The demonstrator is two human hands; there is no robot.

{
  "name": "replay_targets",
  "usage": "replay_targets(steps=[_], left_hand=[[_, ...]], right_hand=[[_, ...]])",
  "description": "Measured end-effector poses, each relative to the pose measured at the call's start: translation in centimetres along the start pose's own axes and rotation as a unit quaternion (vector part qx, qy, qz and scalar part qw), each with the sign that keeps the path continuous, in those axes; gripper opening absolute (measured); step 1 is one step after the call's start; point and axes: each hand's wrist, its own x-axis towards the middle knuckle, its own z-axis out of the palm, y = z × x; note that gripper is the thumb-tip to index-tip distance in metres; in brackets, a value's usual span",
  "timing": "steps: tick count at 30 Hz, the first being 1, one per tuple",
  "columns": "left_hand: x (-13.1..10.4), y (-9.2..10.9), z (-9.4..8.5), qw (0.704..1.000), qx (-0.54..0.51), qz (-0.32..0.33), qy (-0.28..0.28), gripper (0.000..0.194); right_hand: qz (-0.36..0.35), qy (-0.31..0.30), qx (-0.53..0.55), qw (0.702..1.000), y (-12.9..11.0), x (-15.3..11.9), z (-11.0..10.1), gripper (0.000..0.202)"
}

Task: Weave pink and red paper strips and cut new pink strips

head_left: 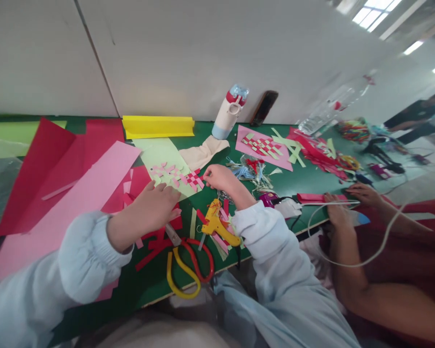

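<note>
A pale green sheet point(170, 151) lies before me with a woven paper piece of pink and green strips point(168, 172) on it. Its right end is a red and pink checked patch point(195, 180). My right hand point(221, 181) is closed in a pinch beside that patch, on what looks like the end of a red paper strip. My left hand point(150, 212) rests with fingers stretched out over the lower left edge of the green sheet and holds nothing visible. Scissors with red and yellow handles point(183, 266) and a yellow glue gun point(219, 224) lie between my forearms.
Red sheets point(72, 154) and a pink sheet point(83, 198) cover the left. A yellow folded sheet point(157, 127), bottle point(230, 111) and phone point(264, 107) stand at the wall. Another woven piece point(263, 146) lies on pink paper. A co-worker's hands point(339, 210) are at right, near a white cable point(375, 261).
</note>
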Motion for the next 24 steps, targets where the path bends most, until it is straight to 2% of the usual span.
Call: replay_targets(steps=[5, 9, 12, 15, 18, 24], left_hand=[[-3.2, -0.1, -0.9, 0.998, -0.051, -0.004, -0.044, 0.047], [-6.8, -0.8, -1.5, 0.991, -0.082, -0.077, -0.065, 0.054], [-10.1, -1.9, -1.2, 0.982, -0.109, -0.128, -0.087, 0.059], [-13.6, -3.4, -0.1, 0.969, -0.13, -0.189, -0.09, 0.063], [-16.9, -4.6, 1.5, 0.958, -0.136, -0.243, -0.067, 0.06], [-21.4, -4.7, 4.6, 0.956, -0.137, -0.257, 0.02, 0.062]], right_hand=[[0.004, 0.003, 0.03, 1.0, -0.2, -1.8, -1.2, 0.017], [-0.008, -0.002, 0.023, 1.0, -1.6, -3.6, -1.4, 0.017], [-0.026, -0.026, 0.009, 0.999, -3.4, -4.7, -0.6, 0.016], [-0.048, -0.048, -0.005, 0.998, -5.2, -5.6, 0.4, 0.015], [-0.067, -0.061, -0.015, 0.996, -7.1, -6.6, 1.5, 0.017], [-0.107, -0.074, -0.029, 0.991, -10.7, -8.9, 3.6, 0.017]])
